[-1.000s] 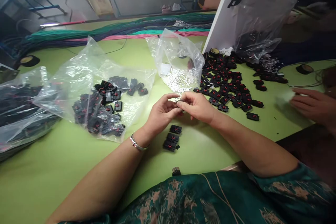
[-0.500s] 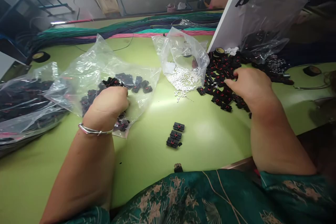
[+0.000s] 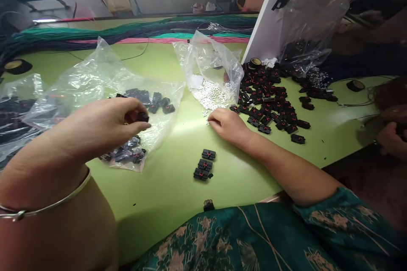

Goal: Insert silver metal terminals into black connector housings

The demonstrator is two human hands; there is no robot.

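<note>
Connector (image 3: 143,117), black, is pinched in the left hand (image 3: 103,120), left of centre. At mid-frame the right hand (image 3: 230,127) has fingertips by white bits (image 3: 205,113); whether it grips one, I cannot tell. Beyond stands a clear bag (image 3: 201,53).

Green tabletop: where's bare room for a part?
Bare: between the clear bag by the left hand and the row of three connectors; also between that row and the right forearm. Crowded: the black connector pile and the bag of white pieces beyond the right hand.
</note>
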